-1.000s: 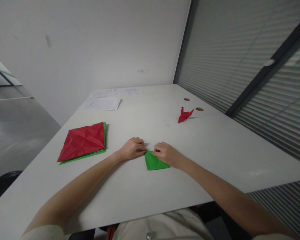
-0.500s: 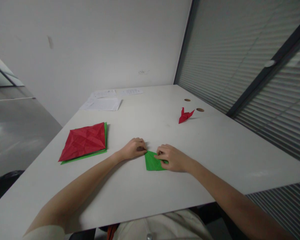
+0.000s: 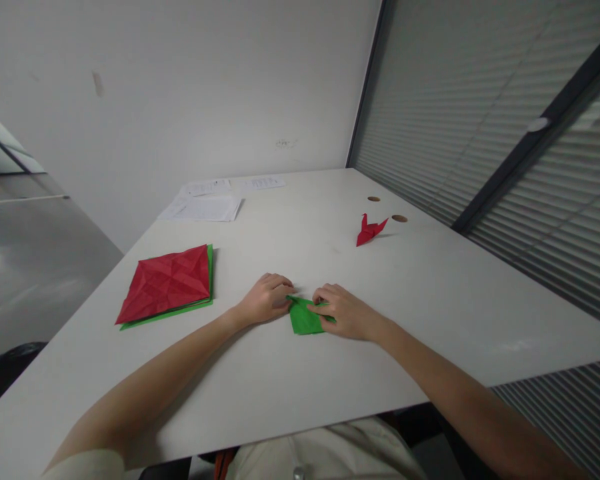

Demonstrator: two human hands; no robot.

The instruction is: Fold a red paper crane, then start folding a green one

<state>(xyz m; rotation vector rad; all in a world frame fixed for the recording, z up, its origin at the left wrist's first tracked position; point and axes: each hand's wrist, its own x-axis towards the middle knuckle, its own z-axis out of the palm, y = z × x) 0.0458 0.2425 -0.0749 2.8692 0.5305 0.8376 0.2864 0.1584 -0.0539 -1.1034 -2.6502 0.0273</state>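
Note:
A small folded green paper (image 3: 304,319) lies flat on the white table (image 3: 430,300) in front of me. My left hand (image 3: 267,299) rests curled at its upper left tip, fingers pinching that corner. My right hand (image 3: 347,312) lies over the paper's right side, its fingers pressed down on the fold, hiding part of the paper. Both hands touch the same piece, almost meeting at its top.
A creased red paper square (image 3: 166,283) lies on green sheets (image 3: 206,303) at the left. A small red folded paper crane (image 3: 369,229) stands further back right, near two round holes (image 3: 399,218). White printed sheets (image 3: 205,205) lie at the far end. Blinds line the right side.
My right hand has slid leftward over the green paper, covering more of its right side. The left hand has stayed at the top corner. The visible green shape has become smaller.

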